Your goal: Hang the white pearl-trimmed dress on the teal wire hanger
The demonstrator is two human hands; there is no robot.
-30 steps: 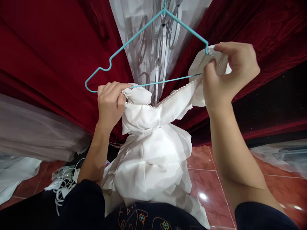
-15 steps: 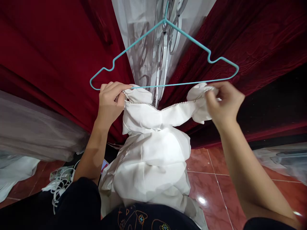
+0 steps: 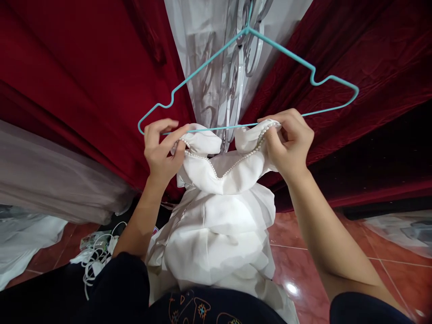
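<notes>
A white dress [image 3: 216, 216] with a pearl-beaded neckline hangs in front of me, its top edge at the lower bar of a light blue hanger [image 3: 280, 47]. My left hand [image 3: 164, 150] pinches the beaded edge at the dress's left shoulder, close against the bar. At the other side my right hand [image 3: 290, 141] grips the beaded edge of the right sleeve, fingers behind the cloth and thumb in front. The neckline sags in a V between both hands. How the dress is attached to the hanger cannot be seen.
Dark red curtains [image 3: 84, 67] hang on both sides of a white scrolled metal frame [image 3: 236, 76]. Grey sheer fabric [image 3: 57, 166] is at the left. White cables [image 3: 96, 261] lie at the lower left, and reddish tiles [image 3: 286, 229] cover the floor.
My right hand has moved left toward the middle with the sleeve edge, so the neckline has gone from stretched to slack. The hanger appears shifted right and slightly tilted.
</notes>
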